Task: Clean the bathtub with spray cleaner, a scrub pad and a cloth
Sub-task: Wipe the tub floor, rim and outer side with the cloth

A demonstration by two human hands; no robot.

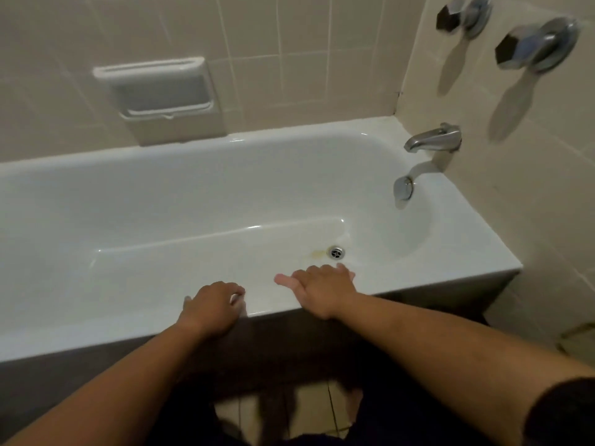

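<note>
A white bathtub [167, 194] fills the middle of the frame, its long axis running from left to right. Both hands rest on its near rim at lower centre. The left hand [212, 305] has its fingers curled over the rim's inner edge, gripping it. The right hand [322, 291] lies flat with fingers spread and holds nothing.

The drain [335, 252] sits on the tub floor just beyond the right hand. A yellowish stain [317, 252] lies right beside it, so the right hand is nearer. The spout [431, 140] juts out at the right end. The basin stretches away bare toward the left of the frame, giving room to sweep. No spray cleaner, scrub pad or cloth is visible.
</note>
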